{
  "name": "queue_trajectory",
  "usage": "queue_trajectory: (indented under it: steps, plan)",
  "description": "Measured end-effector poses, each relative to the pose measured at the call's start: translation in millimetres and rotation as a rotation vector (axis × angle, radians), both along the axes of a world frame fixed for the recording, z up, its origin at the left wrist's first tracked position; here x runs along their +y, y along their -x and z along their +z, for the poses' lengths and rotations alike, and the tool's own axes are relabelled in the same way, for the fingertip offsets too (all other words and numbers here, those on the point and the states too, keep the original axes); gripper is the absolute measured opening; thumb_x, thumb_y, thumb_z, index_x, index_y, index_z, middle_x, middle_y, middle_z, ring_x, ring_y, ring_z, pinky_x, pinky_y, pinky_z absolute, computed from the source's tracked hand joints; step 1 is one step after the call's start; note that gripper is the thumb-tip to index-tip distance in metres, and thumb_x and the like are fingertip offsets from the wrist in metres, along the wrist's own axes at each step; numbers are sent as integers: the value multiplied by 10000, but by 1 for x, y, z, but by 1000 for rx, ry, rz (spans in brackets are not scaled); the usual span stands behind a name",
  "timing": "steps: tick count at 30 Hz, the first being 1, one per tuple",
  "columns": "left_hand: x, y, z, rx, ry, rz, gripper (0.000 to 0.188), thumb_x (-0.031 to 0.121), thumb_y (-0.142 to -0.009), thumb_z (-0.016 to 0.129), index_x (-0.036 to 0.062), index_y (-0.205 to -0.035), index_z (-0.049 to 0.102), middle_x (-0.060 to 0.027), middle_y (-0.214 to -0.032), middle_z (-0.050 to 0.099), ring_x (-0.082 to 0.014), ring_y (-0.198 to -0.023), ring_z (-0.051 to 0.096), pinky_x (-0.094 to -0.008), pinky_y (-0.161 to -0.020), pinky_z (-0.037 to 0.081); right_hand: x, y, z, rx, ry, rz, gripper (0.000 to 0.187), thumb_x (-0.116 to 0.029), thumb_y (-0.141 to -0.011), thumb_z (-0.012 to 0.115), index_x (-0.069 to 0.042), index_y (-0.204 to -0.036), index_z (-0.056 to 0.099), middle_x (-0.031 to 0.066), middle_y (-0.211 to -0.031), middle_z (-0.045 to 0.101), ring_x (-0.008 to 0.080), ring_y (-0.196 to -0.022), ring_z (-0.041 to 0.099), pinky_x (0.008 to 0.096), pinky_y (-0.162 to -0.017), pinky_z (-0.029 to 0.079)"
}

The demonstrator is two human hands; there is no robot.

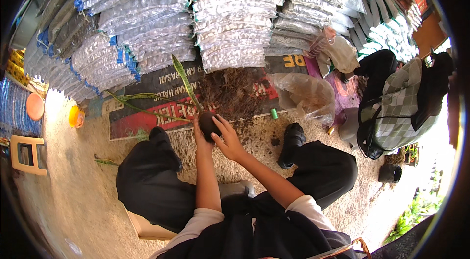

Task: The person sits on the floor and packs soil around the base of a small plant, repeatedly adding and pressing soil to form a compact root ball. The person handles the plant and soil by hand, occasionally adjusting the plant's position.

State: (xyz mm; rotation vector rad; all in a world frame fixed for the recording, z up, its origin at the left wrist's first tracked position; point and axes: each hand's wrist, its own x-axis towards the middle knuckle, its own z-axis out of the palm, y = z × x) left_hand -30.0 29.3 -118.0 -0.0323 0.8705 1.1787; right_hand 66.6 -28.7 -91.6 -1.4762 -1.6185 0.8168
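The left hand and right hand hold, fingers curved around its sides, a dark rounded pot bearing a long-leaved plant, located between the person's feet, near loose brown soil, a crumpled clear bag, contents undetermined, and stacked clear bags filled with pale stones.
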Motion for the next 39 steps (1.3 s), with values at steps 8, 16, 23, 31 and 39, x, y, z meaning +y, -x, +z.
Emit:
queue_trajectory:
  steps: [8,16,23,31,39]
  plan:
    - [21,19,-42,-49,63,207,500,482,-825,517,128,-1177,497,-109,-1122,527,-249,-978,552,-426,-777,504,11,-32,-86,-91,480,-186,581,-415,-885,448,-19,-1302,362,212,-1367,275,346,-1236,332,408,-969,339]
    - [30,13,-76,-102,44,158,471,462,-840,506,127,-1171,510,-85,-1108,550,-260,-989,554,-418,-793,488,77,-54,-136,-267,624,-271,476,-259,-837,555,-3,-1222,440,205,-1316,339,349,-1121,438,415,-892,401]
    - [37,27,-80,-41,135,178,462,436,-824,544,123,-1161,501,-116,-1099,547,-260,-984,563,-453,-798,509,216,-53,-142,-892,221,133,568,-251,-824,570,-51,-1304,341,144,-1380,278,303,-1275,265,521,-1035,214]
    - [52,37,-80,-105,121,247,394,446,-837,495,171,-1117,533,-65,-1053,578,-252,-939,583,-462,-750,511,257,-46,-175,-1267,165,173,623,-177,-842,535,-92,-1380,232,117,-1403,268,271,-1283,263,547,-1046,159]
    - [54,31,-86,-180,126,269,422,466,-837,486,154,-1114,549,-75,-1017,594,-250,-910,597,-444,-724,529,267,-60,-164,-988,181,147,607,-86,-749,618,-102,-1300,364,86,-1239,468,232,-1156,424,505,-1044,222]
